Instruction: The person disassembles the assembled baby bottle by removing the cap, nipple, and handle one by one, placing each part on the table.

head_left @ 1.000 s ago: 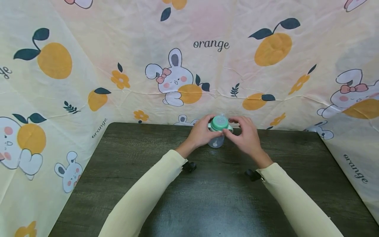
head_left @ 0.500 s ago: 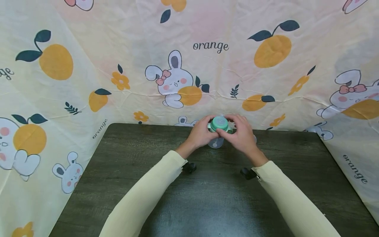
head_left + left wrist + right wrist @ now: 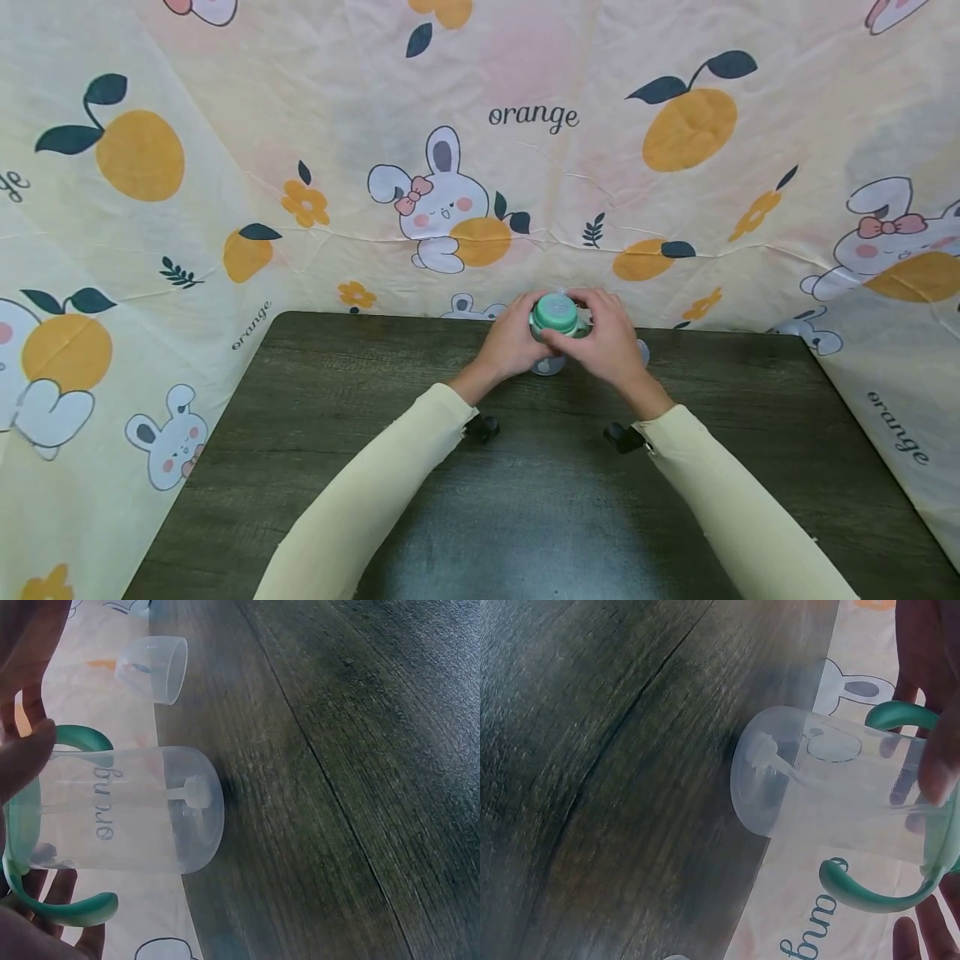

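Note:
A clear straw sippy cup (image 3: 547, 365) with a green top and two green handles stands upright at the table's back edge. My left hand (image 3: 512, 340) holds its green collar from the left, thumb in front and fingers behind. From the other side my right hand (image 3: 603, 346) grips the same collar, its thumb across the front. In the left wrist view the see-through body (image 3: 120, 810) shows a straw with a white weighted end inside. One green handle (image 3: 874, 894) curves down beside the body in the right wrist view. The fingertips behind the cup are partly hidden.
A clear dome-shaped cap (image 3: 154, 669) stands on the table to the right of the cup, partly behind my right hand in the head view. The dark wooden table (image 3: 480, 500) ends just behind the cup, against a printed cloth (image 3: 300, 100).
My right hand has moved left and closed in on the green collar, uncovering the clear cap to its right. My left hand has also drawn in slightly, covering the left handle.

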Demonstrator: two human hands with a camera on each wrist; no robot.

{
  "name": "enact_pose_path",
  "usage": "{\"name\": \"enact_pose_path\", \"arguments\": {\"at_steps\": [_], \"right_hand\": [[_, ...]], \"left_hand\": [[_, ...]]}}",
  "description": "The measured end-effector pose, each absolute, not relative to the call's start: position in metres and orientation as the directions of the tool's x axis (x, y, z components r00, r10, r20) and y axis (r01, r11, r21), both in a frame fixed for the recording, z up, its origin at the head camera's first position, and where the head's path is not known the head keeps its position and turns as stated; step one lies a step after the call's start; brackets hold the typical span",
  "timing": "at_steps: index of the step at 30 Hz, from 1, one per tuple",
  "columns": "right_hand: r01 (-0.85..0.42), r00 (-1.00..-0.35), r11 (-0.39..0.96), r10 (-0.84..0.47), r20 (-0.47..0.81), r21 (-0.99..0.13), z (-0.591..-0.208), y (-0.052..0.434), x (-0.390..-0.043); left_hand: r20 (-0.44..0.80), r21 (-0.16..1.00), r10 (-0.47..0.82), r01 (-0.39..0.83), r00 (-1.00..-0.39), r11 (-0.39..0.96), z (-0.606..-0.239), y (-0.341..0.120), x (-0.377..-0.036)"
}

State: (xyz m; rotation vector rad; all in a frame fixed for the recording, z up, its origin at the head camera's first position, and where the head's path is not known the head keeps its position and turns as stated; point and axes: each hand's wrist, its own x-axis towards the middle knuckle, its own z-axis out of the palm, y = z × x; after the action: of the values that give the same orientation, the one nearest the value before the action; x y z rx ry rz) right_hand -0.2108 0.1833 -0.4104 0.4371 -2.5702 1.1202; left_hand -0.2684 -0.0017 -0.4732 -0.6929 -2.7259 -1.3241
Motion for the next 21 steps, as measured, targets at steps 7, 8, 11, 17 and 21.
{"name": "enact_pose_path", "arguments": {"at_steps": [7, 8, 11, 17, 21], "right_hand": [[-0.369, -0.916, 0.664, -0.144, 0.374, -0.650, -0.413, 0.181, -0.211], [-0.369, -0.916, 0.665, -0.142, 0.375, -0.649, -0.413, 0.180, -0.211], [-0.369, -0.915, 0.667, -0.139, 0.379, -0.647, -0.414, 0.180, -0.211], [-0.367, -0.916, 0.672, -0.138, 0.378, -0.643, -0.415, 0.179, -0.211], [-0.373, -0.913, 0.672, -0.140, 0.384, -0.640, -0.416, 0.179, -0.211]], "left_hand": [[0.207, 0.729, 0.344, 0.379, -0.916, 0.570, -0.487, 0.002, -0.271], [0.211, 0.733, 0.342, 0.379, -0.916, 0.564, -0.491, 0.003, -0.274], [0.240, 0.718, 0.330, 0.396, -0.913, 0.573, -0.507, 0.005, -0.283], [0.268, 0.697, 0.336, 0.423, -0.903, 0.579, -0.525, 0.004, -0.294], [0.214, 0.734, 0.335, 0.377, -0.918, 0.565, -0.509, 0.002, -0.283]]}}
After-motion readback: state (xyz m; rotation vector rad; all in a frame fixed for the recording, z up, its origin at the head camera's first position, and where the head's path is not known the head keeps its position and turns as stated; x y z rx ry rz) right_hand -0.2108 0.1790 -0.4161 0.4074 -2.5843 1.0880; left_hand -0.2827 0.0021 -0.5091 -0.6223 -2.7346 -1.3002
